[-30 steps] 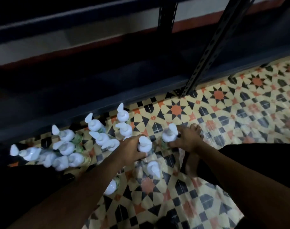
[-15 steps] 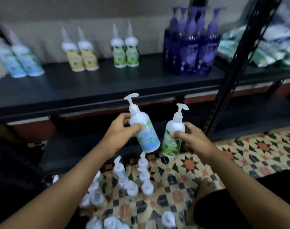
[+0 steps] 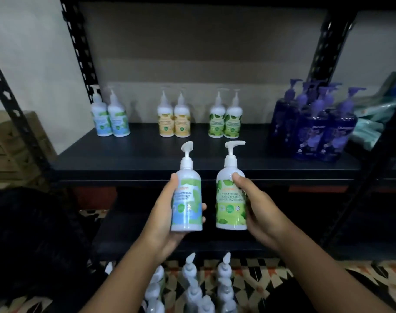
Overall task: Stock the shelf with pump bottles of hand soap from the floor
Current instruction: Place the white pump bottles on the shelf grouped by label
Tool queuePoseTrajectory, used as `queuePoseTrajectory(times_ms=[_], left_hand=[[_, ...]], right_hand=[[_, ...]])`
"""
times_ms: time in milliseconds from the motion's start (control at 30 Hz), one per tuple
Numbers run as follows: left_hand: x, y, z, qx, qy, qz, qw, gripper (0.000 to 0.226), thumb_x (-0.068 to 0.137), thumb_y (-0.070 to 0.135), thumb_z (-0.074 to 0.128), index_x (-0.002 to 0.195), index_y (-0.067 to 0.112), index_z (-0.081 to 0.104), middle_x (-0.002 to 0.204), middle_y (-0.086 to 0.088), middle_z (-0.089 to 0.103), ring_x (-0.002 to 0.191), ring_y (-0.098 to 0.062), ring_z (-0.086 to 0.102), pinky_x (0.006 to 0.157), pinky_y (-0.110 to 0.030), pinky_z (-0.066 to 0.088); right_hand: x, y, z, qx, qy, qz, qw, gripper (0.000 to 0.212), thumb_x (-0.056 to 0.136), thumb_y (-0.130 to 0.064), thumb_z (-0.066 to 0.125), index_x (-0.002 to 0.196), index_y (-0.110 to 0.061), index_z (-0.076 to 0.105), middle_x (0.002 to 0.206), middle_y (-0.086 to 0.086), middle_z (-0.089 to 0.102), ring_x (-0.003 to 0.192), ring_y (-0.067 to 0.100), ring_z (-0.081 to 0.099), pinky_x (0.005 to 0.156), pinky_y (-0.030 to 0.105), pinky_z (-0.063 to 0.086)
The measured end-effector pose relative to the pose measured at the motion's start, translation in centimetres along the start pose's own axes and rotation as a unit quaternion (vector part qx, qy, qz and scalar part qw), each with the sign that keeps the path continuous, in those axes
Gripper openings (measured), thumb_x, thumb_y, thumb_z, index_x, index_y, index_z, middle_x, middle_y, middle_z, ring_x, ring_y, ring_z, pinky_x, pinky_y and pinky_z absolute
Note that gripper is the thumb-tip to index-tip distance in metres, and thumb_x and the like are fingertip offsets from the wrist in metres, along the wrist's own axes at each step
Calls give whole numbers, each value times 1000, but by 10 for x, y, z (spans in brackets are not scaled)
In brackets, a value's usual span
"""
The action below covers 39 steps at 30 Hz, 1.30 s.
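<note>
Head view. Left hand (image 3: 164, 219) grips a blue-label pump bottle (image 3: 187, 199), upright, in front of the shelf (image 3: 147, 152) edge. Right hand (image 3: 258, 211) grips a green-label pump bottle (image 3: 230, 197), upright, just beside the first. On the shelf: pairs of blue (image 3: 110, 118), yellow (image 3: 174, 120) and green bottles (image 3: 224, 122); purple bottles (image 3: 314, 127) at right. More white-pump bottles (image 3: 203, 288) stand on the patterned floor (image 3: 328, 276).

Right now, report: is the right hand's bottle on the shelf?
No: the right hand holds the green-label bottle short of the shelf.
</note>
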<state>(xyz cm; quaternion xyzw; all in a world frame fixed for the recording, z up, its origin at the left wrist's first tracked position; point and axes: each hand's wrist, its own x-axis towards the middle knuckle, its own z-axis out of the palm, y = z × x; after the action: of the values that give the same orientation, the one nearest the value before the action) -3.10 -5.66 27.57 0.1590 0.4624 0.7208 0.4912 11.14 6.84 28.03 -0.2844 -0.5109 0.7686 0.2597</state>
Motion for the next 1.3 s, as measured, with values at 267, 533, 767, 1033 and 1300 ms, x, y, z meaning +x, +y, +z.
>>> queuePoseTrajectory(times_ms=[267, 533, 767, 1033, 1300], left_hand=[[3, -4, -10, 4, -9, -18, 1000, 66, 89, 64, 48, 106, 5, 72, 94, -15, 71, 70, -29, 67, 66, -41, 55], [-3, -7, -23, 79, 39, 68, 994, 66, 69, 17, 83, 126, 7, 52, 119, -21, 69, 88, -34, 74, 67, -42, 61], [-8, -6, -27, 133, 38, 133, 981, 26, 93, 16, 63, 119, 20, 61, 115, 0, 74, 93, -34, 75, 85, -58, 57], [12, 18, -7, 133, 54, 166, 976, 19, 96, 18, 60, 115, 21, 59, 105, -11, 74, 75, -34, 71, 69, -50, 60], [83, 67, 19, 131, 40, 202, 970, 60, 70, 20, 79, 121, 12, 47, 117, -23, 67, 74, -30, 72, 59, -39, 59]], right_hand=[[8, 19, 11, 50, -3, 31, 998, 68, 89, -66, 53, 120, -8, 67, 97, 20, 70, 83, 34, 66, 84, 50, 55], [9, 26, 10, -12, -18, -11, 1000, 60, 72, -22, 80, 122, 1, 58, 106, 20, 72, 85, 29, 71, 71, 40, 59], [5, 31, 6, -28, -16, -53, 998, 40, 77, -25, 75, 115, -16, 67, 105, 14, 72, 97, 32, 70, 84, 48, 57], [17, 7, 12, -9, 25, -67, 997, 37, 89, -16, 71, 122, -15, 54, 101, 15, 70, 84, 29, 70, 74, 41, 59], [78, -45, 13, -128, 78, -150, 977, 66, 64, -31, 90, 118, -24, 53, 108, 8, 72, 94, 23, 74, 85, 45, 61]])
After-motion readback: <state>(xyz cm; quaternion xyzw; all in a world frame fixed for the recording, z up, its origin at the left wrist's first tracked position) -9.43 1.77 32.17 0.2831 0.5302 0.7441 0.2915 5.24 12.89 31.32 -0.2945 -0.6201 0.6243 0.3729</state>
